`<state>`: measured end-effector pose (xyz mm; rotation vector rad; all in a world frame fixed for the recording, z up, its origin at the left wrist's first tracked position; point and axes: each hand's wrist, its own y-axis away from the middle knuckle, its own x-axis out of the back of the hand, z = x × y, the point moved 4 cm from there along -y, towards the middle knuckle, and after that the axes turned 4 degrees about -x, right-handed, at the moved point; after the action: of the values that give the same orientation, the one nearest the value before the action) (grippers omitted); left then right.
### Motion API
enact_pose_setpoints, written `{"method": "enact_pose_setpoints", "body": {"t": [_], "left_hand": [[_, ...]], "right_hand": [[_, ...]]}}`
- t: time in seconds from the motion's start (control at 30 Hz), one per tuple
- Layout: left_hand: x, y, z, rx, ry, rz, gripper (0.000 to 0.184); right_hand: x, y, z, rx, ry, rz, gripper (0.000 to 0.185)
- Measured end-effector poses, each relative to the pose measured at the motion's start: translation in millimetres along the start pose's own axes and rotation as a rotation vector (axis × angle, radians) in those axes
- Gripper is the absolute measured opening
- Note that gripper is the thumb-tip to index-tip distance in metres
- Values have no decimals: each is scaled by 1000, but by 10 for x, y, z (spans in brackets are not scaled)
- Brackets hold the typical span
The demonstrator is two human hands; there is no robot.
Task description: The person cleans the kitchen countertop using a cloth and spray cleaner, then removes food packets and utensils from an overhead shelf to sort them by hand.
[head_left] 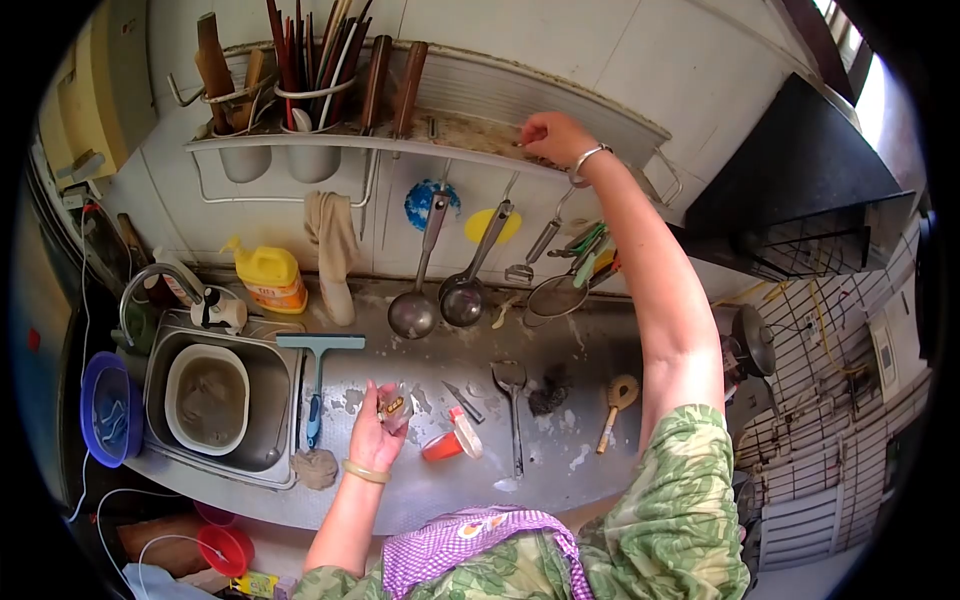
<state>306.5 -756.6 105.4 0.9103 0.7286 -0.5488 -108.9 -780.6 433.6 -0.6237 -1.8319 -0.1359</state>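
In my left hand (374,437), palm up above the steel counter, lies a small clear plastic packet (397,408) with gold and red marks. The fingers curl around its side. My right hand (558,138) is raised to the stained wall shelf (470,133), its fingertips pinched together at the shelf surface. What they hold, if anything, is too small to make out. Below the packet, an orange-red bottle (442,447) with a white part leans on the counter near a small knife (463,400). Ladles (412,313) hang under the shelf.
A sink with a white basin (208,398) stands left, beside a squeegee (317,385) and a yellow jug (270,280). On the counter lie a spatula (512,410), a dark scouring pad (548,396) and a wooden-handled brush (617,403). Holders carry chopsticks (318,60).
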Motion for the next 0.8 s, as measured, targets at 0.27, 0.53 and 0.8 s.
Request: {"method": "enact_pose_setpoints", "body": {"t": [0.27, 0.53, 0.8], "left_hand": [[-228, -104, 72, -38, 82, -12, 31], [-1008, -347, 311, 7, 189, -176, 26], [-1550, -548, 342, -9, 311, -382, 21]], "right_hand": [[73, 63, -196, -185, 201, -1, 17], [173, 355, -526, -182, -649, -112, 12], [-1430, 1593, -1637, 443, -230, -185, 13]]}}
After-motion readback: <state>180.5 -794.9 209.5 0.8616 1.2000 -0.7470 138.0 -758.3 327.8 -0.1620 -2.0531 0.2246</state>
